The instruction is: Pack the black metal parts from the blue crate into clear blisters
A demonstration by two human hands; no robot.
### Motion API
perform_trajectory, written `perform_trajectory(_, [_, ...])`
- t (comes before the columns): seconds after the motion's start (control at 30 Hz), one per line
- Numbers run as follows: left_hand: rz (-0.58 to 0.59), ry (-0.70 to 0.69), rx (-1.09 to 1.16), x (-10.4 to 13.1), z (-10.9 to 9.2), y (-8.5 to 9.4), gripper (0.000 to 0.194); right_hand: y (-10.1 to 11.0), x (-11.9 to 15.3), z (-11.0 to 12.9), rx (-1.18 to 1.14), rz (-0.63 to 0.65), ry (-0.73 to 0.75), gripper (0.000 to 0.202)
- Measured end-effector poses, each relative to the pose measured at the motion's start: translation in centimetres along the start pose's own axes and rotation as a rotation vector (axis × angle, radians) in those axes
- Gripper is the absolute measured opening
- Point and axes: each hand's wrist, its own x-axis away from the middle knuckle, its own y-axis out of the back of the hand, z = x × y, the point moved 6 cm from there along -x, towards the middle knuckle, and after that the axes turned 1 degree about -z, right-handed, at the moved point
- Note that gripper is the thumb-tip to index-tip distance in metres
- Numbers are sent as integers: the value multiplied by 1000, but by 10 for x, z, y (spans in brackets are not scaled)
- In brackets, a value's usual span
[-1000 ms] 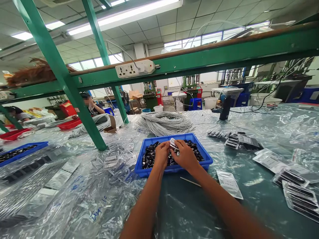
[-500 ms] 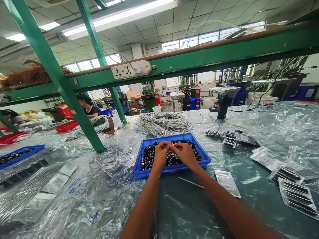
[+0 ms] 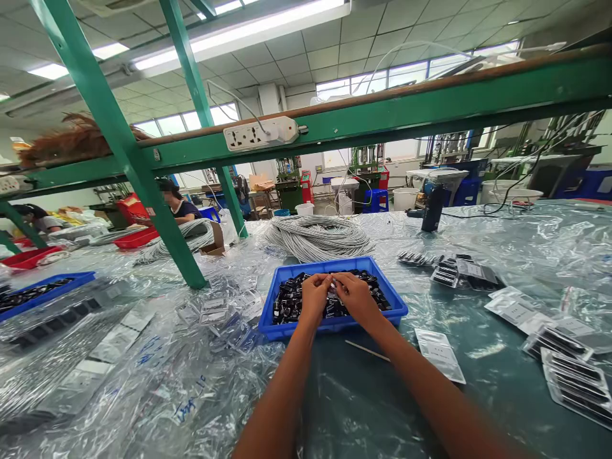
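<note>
Both hands meet over a blue tray point(image 3: 287, 331) filled with small black pieces point(image 3: 289, 299). My left hand point(image 3: 315, 296) is closed, its thumb and fingertips pinched together. My right hand point(image 3: 354, 294) is pinched too, its fingertips touching those of the left. Between the fingertips shows a bit of something small and whitish, too little to name. Under my right forearm, in front of the tray, lies a thin wooden stick point(image 3: 367, 350). A flat printed plastic bag point(image 3: 438, 354) rests to the right of that forearm.
Behind the tray sits a coil of grey cable point(image 3: 320, 237). Packed bags of black pieces point(image 3: 576, 382) lie at the right. Clear plastic bags point(image 3: 157, 382) cover the left. A green post point(image 3: 162, 217) and a rail with a power strip point(image 3: 261, 134) stand ahead. A black handheld tool point(image 3: 433, 209) stands farther back.
The whole scene has shifted slightly to the right as the head view turned. My hands stay pinched together over the tray, with the fingers only slightly rearranged.
</note>
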Motion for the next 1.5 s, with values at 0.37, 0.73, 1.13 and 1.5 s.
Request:
perform_trajectory(0.37, [-518,-87,-200,-19,-23,75,16,-4,3,-7,-153,-25,-94,12])
perform_trajectory(0.73, [-1106,-525,-390,7,-119,156,11,105,-27,15,127,-19,-239,20])
perform_trajectory(1.13, [681,-797,-897,102,-60,-68,16,155,130,-44,756,660,-677,48])
perform_trajectory(1.5, [759,-632,-848,151,-6,-53,71,169,108,-2,242,544,-431,23])
